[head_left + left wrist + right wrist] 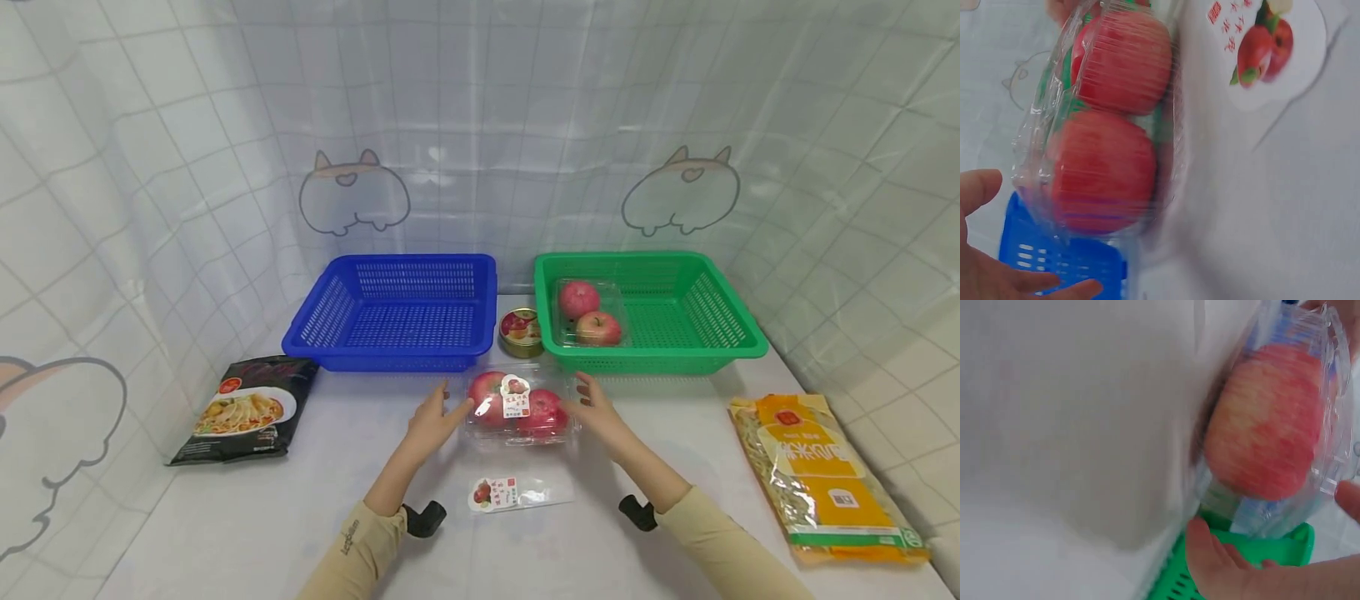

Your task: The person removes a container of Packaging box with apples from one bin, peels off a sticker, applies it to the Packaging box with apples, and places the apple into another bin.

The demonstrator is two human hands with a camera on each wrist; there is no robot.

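A clear plastic box of apples [517, 406], with a white label on its lid, sits on the table between both hands. To its left is my left hand [432, 425], thumb and fingers spread; a gap shows between that hand [997, 262] and the box [1104, 119] in the left wrist view. On the other side my right hand [600, 414] has its thumb and fingers apart, fingertips right at the box's end. The right wrist view shows one apple [1266, 422] through the clear wall. Nearer the sleeves lies a clear strip with an apple label [492, 494].
Behind stand a blue basket [390, 363] and a green basket [652, 364], the green one holding another apple box [588, 317]. Between them is a round can [521, 333]. A black noodle packet [247, 408] lies left, a yellow noodle bag [821, 475] right.
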